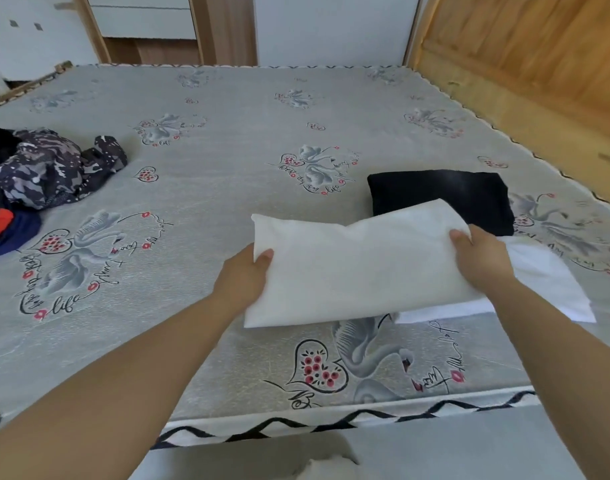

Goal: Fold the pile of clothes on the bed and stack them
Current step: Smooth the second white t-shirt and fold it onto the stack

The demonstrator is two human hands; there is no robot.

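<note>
A folded white garment is held just above the bed, tilted up to the right. My left hand grips its left edge, thumb on top. My right hand grips its right edge. Beneath the right end lies another white folded piece. A folded black garment lies flat just behind the white one. The unfolded pile, with a camouflage-print piece, dark items and an orange-and-blue one, sits at the bed's left edge.
The grey printed mattress cover reaches a zigzag-trimmed front edge. A wooden headboard rises at the right. White cabinets and wooden frames stand beyond the far edge.
</note>
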